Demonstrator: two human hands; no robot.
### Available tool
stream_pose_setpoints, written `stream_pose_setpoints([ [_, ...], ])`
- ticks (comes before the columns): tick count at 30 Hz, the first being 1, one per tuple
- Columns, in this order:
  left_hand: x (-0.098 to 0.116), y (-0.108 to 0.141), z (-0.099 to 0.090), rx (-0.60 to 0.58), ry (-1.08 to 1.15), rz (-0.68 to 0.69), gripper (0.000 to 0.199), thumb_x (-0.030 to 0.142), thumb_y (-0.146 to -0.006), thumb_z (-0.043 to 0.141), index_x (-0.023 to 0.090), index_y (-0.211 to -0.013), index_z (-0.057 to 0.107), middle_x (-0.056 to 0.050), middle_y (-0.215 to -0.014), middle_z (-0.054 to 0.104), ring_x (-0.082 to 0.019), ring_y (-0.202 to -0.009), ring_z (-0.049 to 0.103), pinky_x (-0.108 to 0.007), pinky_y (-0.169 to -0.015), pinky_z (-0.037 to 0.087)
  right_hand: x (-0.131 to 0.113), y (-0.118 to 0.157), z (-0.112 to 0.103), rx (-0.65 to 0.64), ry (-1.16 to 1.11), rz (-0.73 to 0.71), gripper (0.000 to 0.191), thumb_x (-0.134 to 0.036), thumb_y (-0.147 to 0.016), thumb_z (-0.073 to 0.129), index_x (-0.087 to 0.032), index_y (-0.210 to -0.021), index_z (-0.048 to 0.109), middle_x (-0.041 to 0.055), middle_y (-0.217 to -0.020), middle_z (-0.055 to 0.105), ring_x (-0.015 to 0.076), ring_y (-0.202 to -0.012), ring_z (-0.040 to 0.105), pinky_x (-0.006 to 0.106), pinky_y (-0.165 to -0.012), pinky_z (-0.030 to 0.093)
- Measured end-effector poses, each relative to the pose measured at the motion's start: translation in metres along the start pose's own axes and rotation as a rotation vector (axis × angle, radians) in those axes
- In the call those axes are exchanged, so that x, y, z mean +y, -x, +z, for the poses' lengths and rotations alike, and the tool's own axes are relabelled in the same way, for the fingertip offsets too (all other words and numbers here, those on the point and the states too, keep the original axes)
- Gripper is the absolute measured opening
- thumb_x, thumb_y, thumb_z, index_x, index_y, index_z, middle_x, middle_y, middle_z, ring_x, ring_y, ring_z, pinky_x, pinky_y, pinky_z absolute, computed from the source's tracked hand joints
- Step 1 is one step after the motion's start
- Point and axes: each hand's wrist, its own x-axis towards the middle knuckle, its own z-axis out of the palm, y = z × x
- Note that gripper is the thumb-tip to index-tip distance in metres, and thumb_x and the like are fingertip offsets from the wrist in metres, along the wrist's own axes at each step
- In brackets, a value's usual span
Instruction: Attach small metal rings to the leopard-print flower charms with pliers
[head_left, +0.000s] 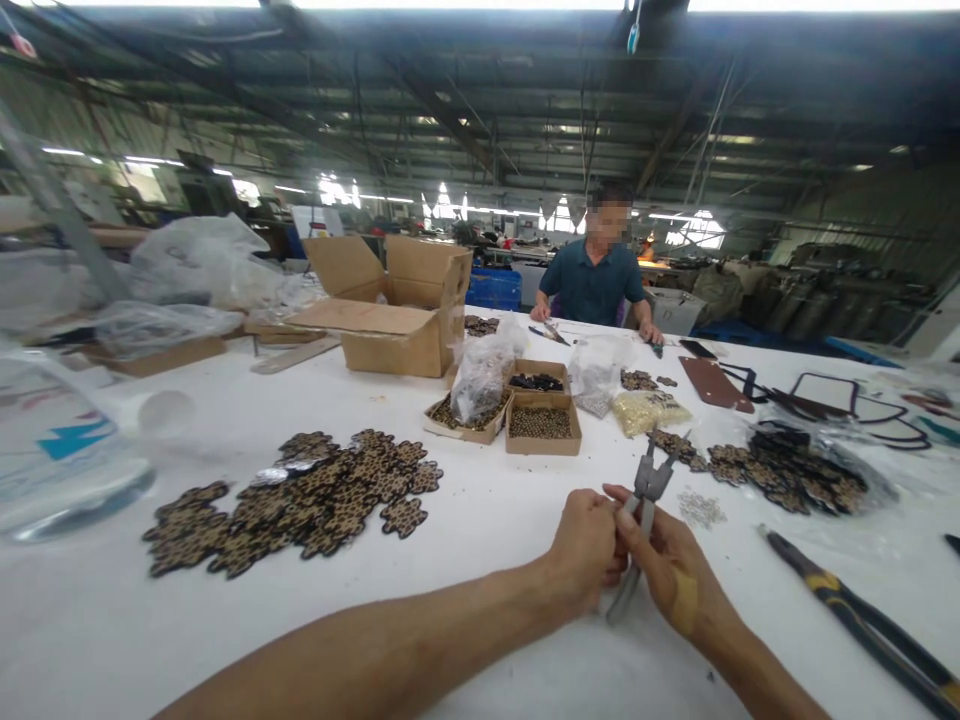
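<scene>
Grey-handled pliers (651,482) are in my right hand (670,562), jaws pointing up and apart, handles running down through the fingers. A strip of yellowish tape sits at the base of that thumb. My left hand (583,548) is curled closed right beside the pliers, touching or nearly touching my right fingers; what it holds, if anything, is hidden. To the right of my hands lies a small scatter of tiny silvery pieces (702,508). A pile of leopard-print, black-edged patches (300,505) spreads over the white table to the left.
Larger black-and-yellow pliers (844,600) lie at right. Small cardboard trays of metal studs (541,424), a bag of yellowish pieces (649,410) and an open carton (397,345) stand further back. More leopard patches (787,475) lie right. A co-worker (596,275) is across the table (465,540).
</scene>
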Motion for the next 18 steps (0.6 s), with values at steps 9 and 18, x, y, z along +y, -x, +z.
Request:
stream_pose_setpoints([
  [9, 0.010, -0.007, -0.007, 0.203, -0.245, 0.114, 0.006, 0.022, -0.080, 0.056, 0.018, -0.076, 0.053, -0.001, -0.060, 0.060, -0.013, -0.051, 0.057, -0.022, -0.046, 0.036, 0.004, 0.000, -0.004, 0.188, -0.237, 0.053, 0.048, -0.056, -0.086, 0.067, -0.015, -0.112, 0.069, -0.0020, -0.060, 0.052, 0.0171, -0.053, 0.055, 0.030, -0.045, 0.049],
  [18, 0.032, -0.048, -0.047, 0.227, -0.245, 0.280, 0.004, 0.014, -0.076, 0.059, 0.015, -0.072, 0.058, 0.000, -0.064, 0.058, -0.011, -0.058, 0.055, -0.020, -0.051, 0.040, -0.014, 0.003, -0.013, 0.074, -0.487, 0.129, 0.040, -0.048, -0.083, 0.072, -0.015, -0.106, 0.071, 0.0100, -0.090, 0.064, 0.0269, -0.087, 0.061, 0.028, -0.041, 0.053],
])
